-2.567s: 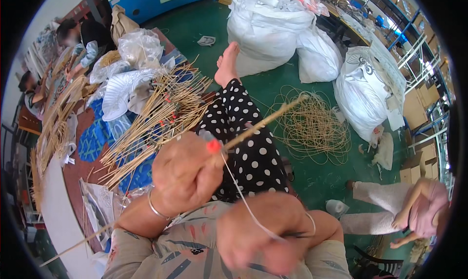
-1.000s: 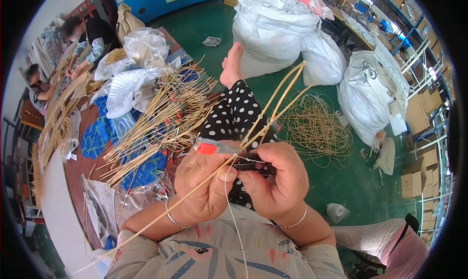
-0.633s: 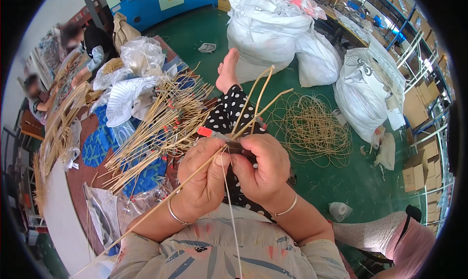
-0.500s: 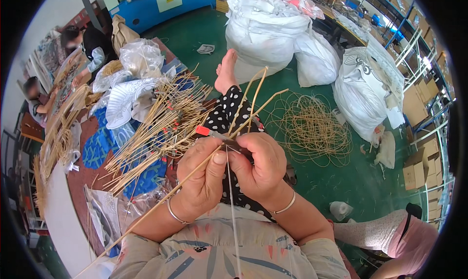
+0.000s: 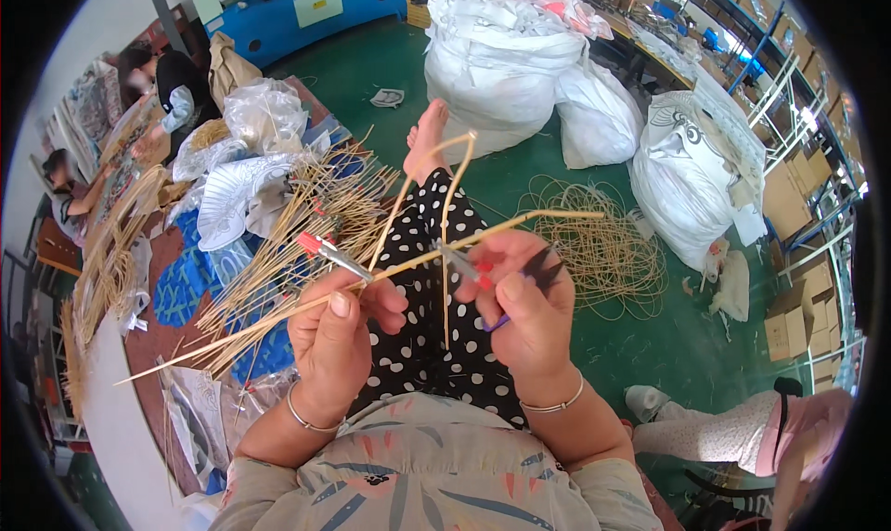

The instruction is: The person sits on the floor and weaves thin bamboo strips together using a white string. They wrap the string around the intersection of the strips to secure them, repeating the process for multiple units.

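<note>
Between my hands is a frame of thin bamboo strips (image 5: 422,258), one long strip crossing a bent, pointed loop. My left hand (image 5: 329,336) pinches the long strip between thumb and fingers. Next to that grip a metal clip with a red end (image 5: 327,250) sits on the strips. A second metal clip (image 5: 455,255), with red at its lower end, is at the other crossing. My right hand (image 5: 531,322) has its fingers at this clip's red end. Dark-bladed snips (image 5: 545,267) with a purple handle are also tucked in the right hand.
A heap of bamboo strips (image 5: 288,262) with red-ended clips lies on the table at left. A coil of thin cane (image 5: 603,262) rests on the green floor, near large white sacks (image 5: 506,67). Two people work at far left; another person's leg (image 5: 705,438) shows at lower right.
My hands have moved apart, the left one to the left. The taut white thread between them no longer shows. The bamboo frame has turned, and both clips and the snips now show clearly.
</note>
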A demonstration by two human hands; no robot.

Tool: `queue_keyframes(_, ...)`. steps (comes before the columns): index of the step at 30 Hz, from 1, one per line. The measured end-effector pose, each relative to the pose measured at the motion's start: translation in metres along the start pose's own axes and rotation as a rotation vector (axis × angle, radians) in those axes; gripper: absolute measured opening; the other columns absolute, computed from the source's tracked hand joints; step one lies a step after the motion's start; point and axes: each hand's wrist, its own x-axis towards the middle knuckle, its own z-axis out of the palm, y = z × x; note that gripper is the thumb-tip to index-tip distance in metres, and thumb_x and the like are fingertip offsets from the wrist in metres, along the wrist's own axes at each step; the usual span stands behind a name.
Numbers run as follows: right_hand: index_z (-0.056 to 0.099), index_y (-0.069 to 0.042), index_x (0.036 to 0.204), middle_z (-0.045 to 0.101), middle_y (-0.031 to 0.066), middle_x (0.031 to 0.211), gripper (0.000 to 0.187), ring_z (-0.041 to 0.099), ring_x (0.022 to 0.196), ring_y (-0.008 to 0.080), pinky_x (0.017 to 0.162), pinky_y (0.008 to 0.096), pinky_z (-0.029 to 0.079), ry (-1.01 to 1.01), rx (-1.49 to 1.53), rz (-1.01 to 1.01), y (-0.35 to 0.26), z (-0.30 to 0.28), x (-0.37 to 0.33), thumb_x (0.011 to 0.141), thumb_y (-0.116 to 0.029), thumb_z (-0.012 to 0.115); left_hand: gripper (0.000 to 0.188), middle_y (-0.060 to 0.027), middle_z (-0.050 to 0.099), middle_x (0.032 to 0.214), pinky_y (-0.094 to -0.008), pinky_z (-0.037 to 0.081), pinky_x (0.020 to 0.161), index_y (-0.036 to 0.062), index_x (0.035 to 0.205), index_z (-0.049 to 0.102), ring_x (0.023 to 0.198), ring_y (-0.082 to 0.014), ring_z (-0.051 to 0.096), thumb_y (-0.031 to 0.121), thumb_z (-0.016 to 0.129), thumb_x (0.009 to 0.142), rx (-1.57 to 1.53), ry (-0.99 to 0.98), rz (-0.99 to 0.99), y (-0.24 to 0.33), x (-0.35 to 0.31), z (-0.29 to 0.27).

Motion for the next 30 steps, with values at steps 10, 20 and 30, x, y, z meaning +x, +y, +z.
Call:
queue_keyframes(10,0.055,0.004,0.091,0.059,0.0085,0.076,0.017,0.053,0.058,0.0081,0.050,0.0184,0.043,-0.178,-0.460,-0.135,0.002,0.003,-0.006,0.081,-0.010,0.057,0.037,-0.0161,0.059,0.088,-0.0263,0.045,0.061,0.0021,0.104,0.048,0.071,-0.0169,0.056,0.030,0.056,0.081,-0.037,-0.043,-0.002,0.002,0.003,0.003)
queue_keyframes(20,0.056,0.002,0.088,0.059,0.0065,0.074,0.010,0.054,0.060,0.0085,0.052,0.0206,0.042,-0.210,-0.449,-0.219,0.000,0.002,-0.009,0.081,-0.004,0.055,0.031,-0.0077,0.058,0.077,-0.0223,0.042,0.054,-0.0015,0.091,0.053,0.063,-0.0113,0.053,0.020,0.067,0.073,-0.219,-0.076,-0.335,0.002,0.011,0.030)
queue_keyframes(30,0.055,0.001,0.094,0.059,0.0065,0.078,0.019,0.054,0.060,0.0105,0.052,0.0207,0.041,-0.228,-0.642,-0.395,0.002,0.002,-0.009,0.078,-0.008,0.059,0.021,-0.0064,0.058,0.073,-0.0204,0.042,0.051,-0.0010,0.088,0.055,0.058,-0.0085,0.052,0.016,0.062,0.079,-0.021,0.050,-0.224,0.004,0.005,0.036)
